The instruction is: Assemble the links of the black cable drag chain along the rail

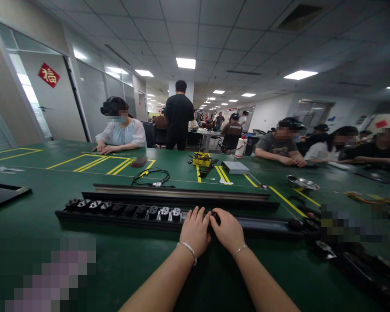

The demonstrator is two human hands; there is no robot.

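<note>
A long black rail (117, 219) lies across the green table in front of me, with a row of several socket modules (123, 208) seated in its left half. My left hand (195, 229) and my right hand (228, 230) rest side by side on the rail just right of that row. Fingers of both curl over a small black module (215, 215) in the rail, which they mostly hide. Each wrist carries a thin bracelet. A second long dark rail (182, 190) lies parallel just behind the first.
The green table (52, 173) bears yellow tape lines, a black cable (152, 177), a yellow device (201, 159), a grey box (235, 167) and a metal dish (303, 183). Seated people work at the far left and right; one person in black stands behind.
</note>
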